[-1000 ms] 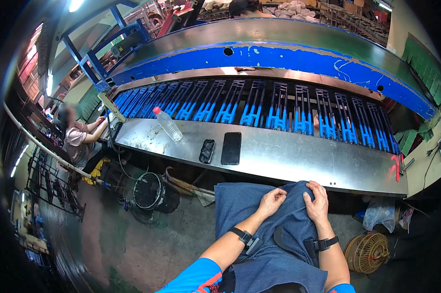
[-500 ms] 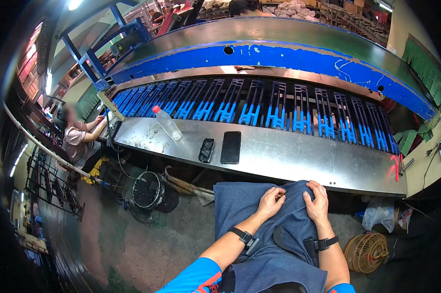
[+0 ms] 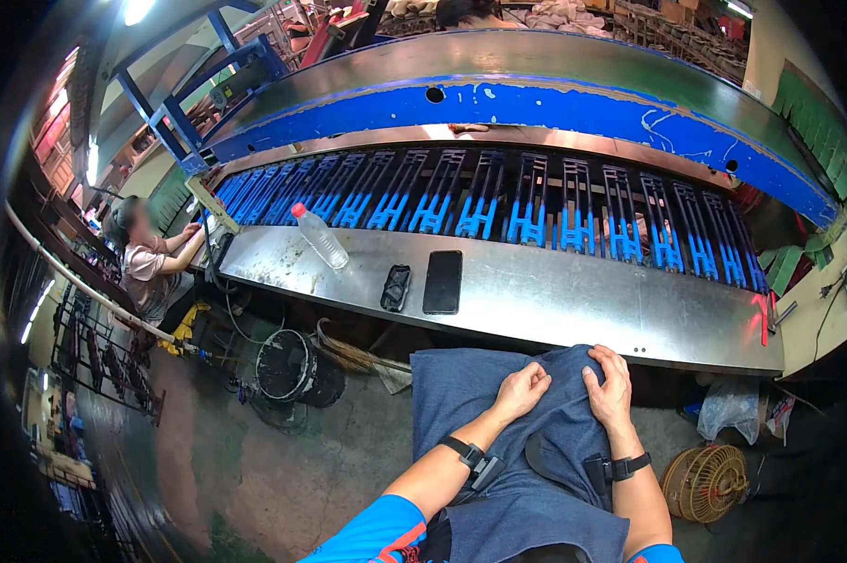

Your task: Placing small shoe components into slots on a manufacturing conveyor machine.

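Observation:
A dark blue-grey cloth [image 3: 456,399], like an apron, covers my lap and hangs between my knees. My left hand [image 3: 521,390] rests on it at the left thigh, fingers curled in loosely with nothing visible in them. Over the right knee lies my right hand [image 3: 611,383], its fingers stretched along the cloth and the thumb apart. Both wrists wear black straps with small boxes. Beyond my knees, on the steel ledge of the machine, are a black phone [image 3: 443,282], a small black case-like object [image 3: 396,288] and a clear bottle with a red cap [image 3: 321,236].
A long machine has a row of blue-and-black forked racks [image 3: 480,197] behind its steel ledge [image 3: 573,310] and a blue beam [image 3: 573,108] above. A black bucket [image 3: 283,365] and a round wire fan guard [image 3: 707,482] stand on the floor. Another person [image 3: 149,263] sits far left.
The fingers of my left hand have drawn in slightly. My right hand keeps its place on the knee, and the objects on the ledge have not moved.

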A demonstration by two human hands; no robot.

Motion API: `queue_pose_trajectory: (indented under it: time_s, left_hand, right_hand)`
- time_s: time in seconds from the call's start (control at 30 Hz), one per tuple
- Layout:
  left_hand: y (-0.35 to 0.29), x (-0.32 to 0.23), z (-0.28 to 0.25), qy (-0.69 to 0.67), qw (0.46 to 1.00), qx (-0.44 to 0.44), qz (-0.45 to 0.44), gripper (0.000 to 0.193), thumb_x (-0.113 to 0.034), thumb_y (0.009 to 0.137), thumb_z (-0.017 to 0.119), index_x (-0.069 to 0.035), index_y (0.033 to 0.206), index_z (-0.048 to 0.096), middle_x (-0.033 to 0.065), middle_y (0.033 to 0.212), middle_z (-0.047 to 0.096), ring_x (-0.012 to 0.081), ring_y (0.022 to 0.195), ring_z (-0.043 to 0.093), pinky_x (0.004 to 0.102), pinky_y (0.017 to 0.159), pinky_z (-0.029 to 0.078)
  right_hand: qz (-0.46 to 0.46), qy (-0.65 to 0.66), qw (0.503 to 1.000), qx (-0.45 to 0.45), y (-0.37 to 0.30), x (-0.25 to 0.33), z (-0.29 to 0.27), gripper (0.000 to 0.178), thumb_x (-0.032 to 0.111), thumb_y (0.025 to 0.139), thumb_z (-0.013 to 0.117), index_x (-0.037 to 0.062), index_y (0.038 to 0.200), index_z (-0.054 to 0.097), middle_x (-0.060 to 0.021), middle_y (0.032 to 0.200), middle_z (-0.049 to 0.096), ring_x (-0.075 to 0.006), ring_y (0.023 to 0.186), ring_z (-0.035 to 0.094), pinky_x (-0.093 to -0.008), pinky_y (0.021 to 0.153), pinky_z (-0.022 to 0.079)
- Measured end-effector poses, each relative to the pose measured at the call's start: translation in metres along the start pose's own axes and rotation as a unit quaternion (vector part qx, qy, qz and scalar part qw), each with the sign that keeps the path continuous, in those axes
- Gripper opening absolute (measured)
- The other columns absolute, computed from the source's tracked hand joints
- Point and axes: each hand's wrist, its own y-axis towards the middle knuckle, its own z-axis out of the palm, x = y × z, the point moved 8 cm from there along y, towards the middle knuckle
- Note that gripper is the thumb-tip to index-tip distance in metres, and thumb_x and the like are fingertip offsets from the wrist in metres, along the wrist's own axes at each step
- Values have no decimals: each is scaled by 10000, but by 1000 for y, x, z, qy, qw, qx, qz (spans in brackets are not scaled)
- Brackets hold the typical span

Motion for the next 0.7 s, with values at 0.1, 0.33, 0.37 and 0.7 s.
queue_pose_trajectory:
  time_s: [0.1,0.33,0.37,0.7]
  left_hand:
    - [1,2,1,-7,1000,5,-11,229,-255,904,658,-36,895,594,65,670,587,173,613,563,332,596,472]
    - [0,2,0,-12,1000,-1,-10,227,-255,911,652,-35,902,599,65,681,592,169,616,559,327,603,475]
    - [0,1,0,-12,1000,-1,-10,227,-255,911,652,-35,902,599,65,681,592,169,616,559,327,603,475]
    - [0,1,-1,-15,1000,1,-10,220,-254,905,648,-41,899,594,87,683,604,220,632,594,361,613,482]
  right_hand:
    - [4,-2,1000,0,0,0,-1,316,120,807,673,29,1109,653,-142,1243,604,-327,1218,516,-416,1049,395]
    - [7,2,1000,-1,0,-1,0,324,119,804,674,32,1115,652,-136,1249,603,-326,1220,515,-415,1052,391]
    - [7,1,1000,-1,0,-2,0,324,119,804,674,32,1115,652,-136,1249,603,-326,1220,515,-415,1052,391]
    - [5,-3,1000,1,0,0,0,310,123,816,668,31,1111,653,-133,1247,602,-326,1213,517,-414,1044,398]
